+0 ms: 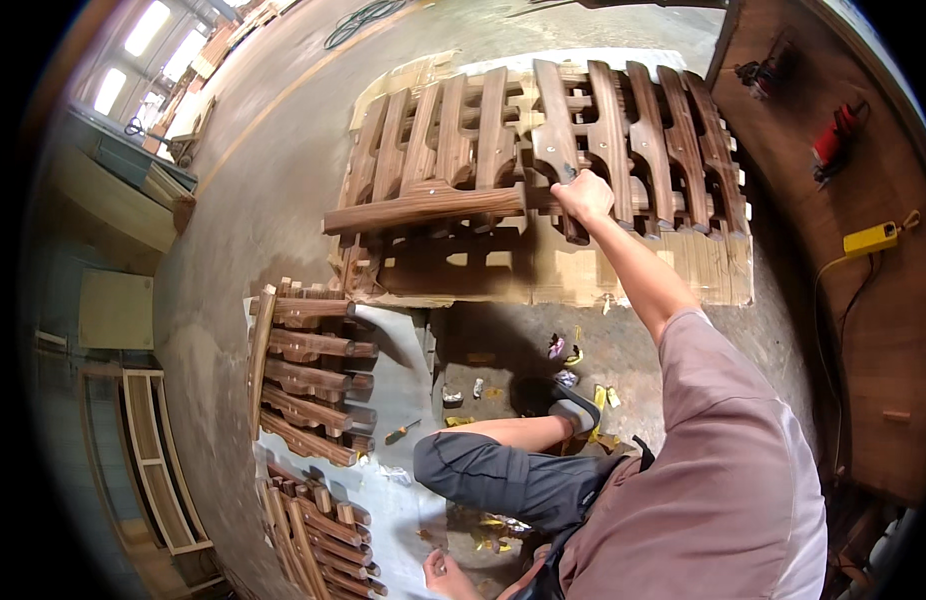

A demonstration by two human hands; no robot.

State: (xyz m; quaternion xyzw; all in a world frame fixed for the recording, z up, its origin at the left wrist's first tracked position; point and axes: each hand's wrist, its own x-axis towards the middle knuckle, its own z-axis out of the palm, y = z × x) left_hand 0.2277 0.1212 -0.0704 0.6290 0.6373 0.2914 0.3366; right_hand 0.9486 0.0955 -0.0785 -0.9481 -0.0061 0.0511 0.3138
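My right hand (586, 197) reaches far forward, its fingers closed round a brown wooden piece at the front of a large group of shaped wooden pieces. Just left of that fist, a long wooden bar (423, 209) lies crosswise over the front of the group. Curved wooden slats (558, 130) stand side by side behind and around the hand, with bolt heads showing on some. Down at the lower edge, my left hand (448, 578) hangs near a smaller wooden stack, fingers loosely bent and apart, with nothing visible in it.
Cardboard (643, 275) lies beneath the large group. Two smaller wooden stacks (308, 375) rest on a pale sheet (398, 345) at the left, with a screwdriver (401, 432) nearby. Small wrappers (573, 355) litter the floor. A yellow power strip (871, 238) and red tool (833, 143) are at the right.
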